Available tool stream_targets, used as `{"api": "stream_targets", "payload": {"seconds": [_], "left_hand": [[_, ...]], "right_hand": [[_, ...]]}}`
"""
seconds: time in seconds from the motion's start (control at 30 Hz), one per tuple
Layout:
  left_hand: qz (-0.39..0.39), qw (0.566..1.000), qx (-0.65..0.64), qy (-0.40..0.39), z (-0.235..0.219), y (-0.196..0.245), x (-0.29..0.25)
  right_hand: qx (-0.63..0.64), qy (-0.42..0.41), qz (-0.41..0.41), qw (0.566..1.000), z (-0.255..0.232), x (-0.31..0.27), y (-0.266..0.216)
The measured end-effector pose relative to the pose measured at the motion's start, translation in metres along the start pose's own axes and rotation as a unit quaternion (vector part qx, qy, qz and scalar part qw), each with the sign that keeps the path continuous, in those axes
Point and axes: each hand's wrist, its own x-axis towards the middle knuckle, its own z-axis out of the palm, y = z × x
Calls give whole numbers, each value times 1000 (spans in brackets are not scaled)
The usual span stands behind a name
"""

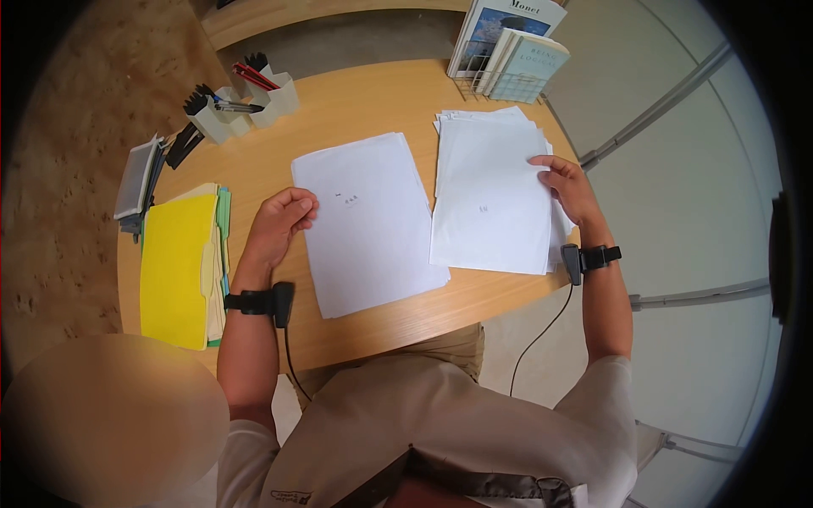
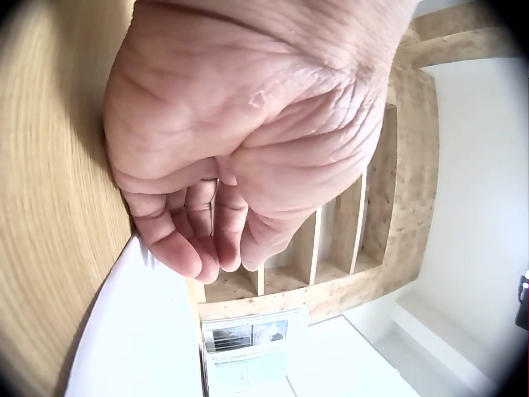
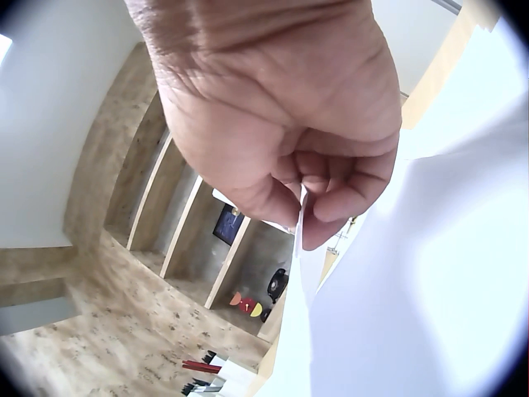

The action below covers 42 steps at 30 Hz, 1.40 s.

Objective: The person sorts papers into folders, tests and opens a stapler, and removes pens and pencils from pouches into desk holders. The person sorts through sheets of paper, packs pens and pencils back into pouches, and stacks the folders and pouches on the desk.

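On the right of the desk in the head view, a stack of white paper [image 1: 491, 182] lies with its sheets slightly fanned. My right hand [image 1: 569, 188] is at that stack's right edge; in the right wrist view, thumb and fingers pinch the edge of a paper sheet [image 3: 397, 289]. A second paper stack [image 1: 364, 245], with small dark print near its upper middle, lies to the left. Beside its left edge my left hand [image 1: 281, 224] rests with loosely curled fingers [image 2: 169, 248] and nothing gripped. The white paper [image 2: 136, 322] shows just below those fingertips.
Yellow and green folders [image 1: 178, 267] lie at the desk's left. Behind them stand a dark file holder [image 1: 140, 182] and white pen holders [image 1: 271, 102] with pens. A wire rack [image 1: 508, 85] with books stands at the back right. Cables hang from both wrist cameras.
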Motion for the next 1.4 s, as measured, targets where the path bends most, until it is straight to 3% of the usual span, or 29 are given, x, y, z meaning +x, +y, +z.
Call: {"api": "stream_targets", "payload": {"seconds": [0.07,0.13,0.27,0.33,0.37,0.4,0.43,0.47,0.53,0.6,0.67,0.7,0.83,1.0,1.4], "left_hand": [[4,1000,-3,-1,0,0,0],[4,1000,-4,-2,0,-1,-1],[0,1000,-3,0,1,1,-2],[0,1000,-3,-2,0,0,-1],[-1,1000,-2,-4,0,0,-1],[0,1000,-2,-4,0,0,-1],[0,1000,0,-2,0,0,-1],[-1,1000,1,1,0,-1,-1],[0,1000,3,0,0,-1,-1],[0,1000,5,0,0,-1,0],[3,1000,8,4,1,-1,-1],[4,1000,7,2,2,0,-1],[7,1000,21,9,4,2,-2],[6,1000,20,4,3,0,-1],[7,1000,18,16,3,-1,-1]], "right_hand": [[10,-10,19,1000,3,-4,-8],[-22,-6,-68,997,15,-9,-13],[-136,28,-77,987,24,-15,-21],[-201,56,-169,963,24,-13,-22],[-201,57,-170,963,25,-12,-25],[-298,136,-285,901,26,-10,-28],[-386,211,-391,809,26,-10,-32],[-387,212,-392,808,24,-12,-39],[-250,226,-348,875,20,-14,-51],[-194,247,-351,882,10,-12,-55],[30,192,-147,970,3,-20,-70],[68,191,-148,968,3,-19,-68],[68,160,-76,982,-22,2,0],[60,171,-20,983,-19,-6,41],[-148,190,25,970,-14,-19,58]]}}
